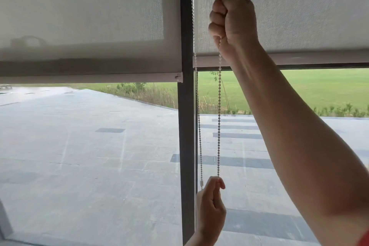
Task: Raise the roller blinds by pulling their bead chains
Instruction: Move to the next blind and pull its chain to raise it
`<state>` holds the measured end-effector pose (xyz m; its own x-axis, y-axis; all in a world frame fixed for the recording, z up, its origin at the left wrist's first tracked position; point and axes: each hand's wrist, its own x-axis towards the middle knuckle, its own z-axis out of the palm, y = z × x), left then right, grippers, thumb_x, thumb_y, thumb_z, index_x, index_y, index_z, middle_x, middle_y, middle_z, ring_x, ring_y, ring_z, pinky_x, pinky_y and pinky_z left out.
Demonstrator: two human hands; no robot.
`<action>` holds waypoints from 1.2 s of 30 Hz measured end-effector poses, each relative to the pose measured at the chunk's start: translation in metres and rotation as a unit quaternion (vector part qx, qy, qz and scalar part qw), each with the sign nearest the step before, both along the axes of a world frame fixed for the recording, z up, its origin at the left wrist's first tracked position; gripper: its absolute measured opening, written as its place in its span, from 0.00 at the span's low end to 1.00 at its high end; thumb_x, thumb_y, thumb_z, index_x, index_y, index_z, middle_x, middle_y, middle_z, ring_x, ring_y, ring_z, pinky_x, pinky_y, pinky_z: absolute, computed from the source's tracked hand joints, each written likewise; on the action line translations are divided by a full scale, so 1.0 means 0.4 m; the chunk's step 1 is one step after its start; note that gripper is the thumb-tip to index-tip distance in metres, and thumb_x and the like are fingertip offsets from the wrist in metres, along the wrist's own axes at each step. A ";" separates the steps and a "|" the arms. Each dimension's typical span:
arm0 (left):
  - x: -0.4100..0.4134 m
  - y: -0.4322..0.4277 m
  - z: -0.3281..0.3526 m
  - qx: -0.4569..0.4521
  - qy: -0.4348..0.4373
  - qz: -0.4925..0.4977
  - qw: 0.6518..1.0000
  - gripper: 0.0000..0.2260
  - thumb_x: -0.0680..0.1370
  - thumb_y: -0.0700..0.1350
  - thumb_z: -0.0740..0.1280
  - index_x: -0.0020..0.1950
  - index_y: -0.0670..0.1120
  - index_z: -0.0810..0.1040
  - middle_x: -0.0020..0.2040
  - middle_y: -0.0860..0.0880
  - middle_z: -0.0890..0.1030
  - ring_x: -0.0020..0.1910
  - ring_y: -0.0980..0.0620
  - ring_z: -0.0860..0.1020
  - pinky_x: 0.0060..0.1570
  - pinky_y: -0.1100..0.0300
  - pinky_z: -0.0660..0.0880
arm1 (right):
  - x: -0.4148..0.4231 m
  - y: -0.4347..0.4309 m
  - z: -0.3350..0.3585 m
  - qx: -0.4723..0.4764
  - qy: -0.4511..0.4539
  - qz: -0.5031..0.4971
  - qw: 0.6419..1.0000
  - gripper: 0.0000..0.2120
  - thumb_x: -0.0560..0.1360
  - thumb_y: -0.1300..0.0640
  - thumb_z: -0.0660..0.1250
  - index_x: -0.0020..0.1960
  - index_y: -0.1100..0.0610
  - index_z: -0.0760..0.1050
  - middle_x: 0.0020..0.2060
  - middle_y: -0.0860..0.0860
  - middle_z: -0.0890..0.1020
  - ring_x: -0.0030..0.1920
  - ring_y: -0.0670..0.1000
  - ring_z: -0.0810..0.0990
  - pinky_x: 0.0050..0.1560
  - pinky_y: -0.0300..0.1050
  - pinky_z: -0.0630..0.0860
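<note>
Hands: right [233, 20] fisted high on bead chain [219, 116] | left [210, 205] pinching low

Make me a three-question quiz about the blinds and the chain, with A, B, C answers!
1. Where is the right hand?
A. High on the bead chain, in front of the right blind
B. On the floor
C. On the left blind

2. How many roller blinds show?
A. One
B. Two
C. Four

3. What is the left hand doing?
A. Hanging open
B. Pinching the chain low down
C. Touching the window post

Answers: A, the fist is closed on the chain near the top; B, one blind hangs on each side of the post; B, fingertips pinch the strand.
</note>
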<state>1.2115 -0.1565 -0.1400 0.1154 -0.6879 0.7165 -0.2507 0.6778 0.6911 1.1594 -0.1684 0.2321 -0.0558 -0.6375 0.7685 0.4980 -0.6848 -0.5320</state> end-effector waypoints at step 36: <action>-0.029 -0.007 -0.090 0.053 -0.078 -0.060 0.994 0.10 0.81 0.42 0.56 0.44 0.54 0.71 0.23 0.55 0.61 0.22 0.58 0.58 0.25 0.60 0.54 | -0.043 -0.020 -0.123 0.010 0.027 -0.123 0.992 0.13 0.81 0.63 0.57 0.42 0.57 0.76 0.20 0.43 0.66 0.20 0.41 0.58 0.19 0.34 0.55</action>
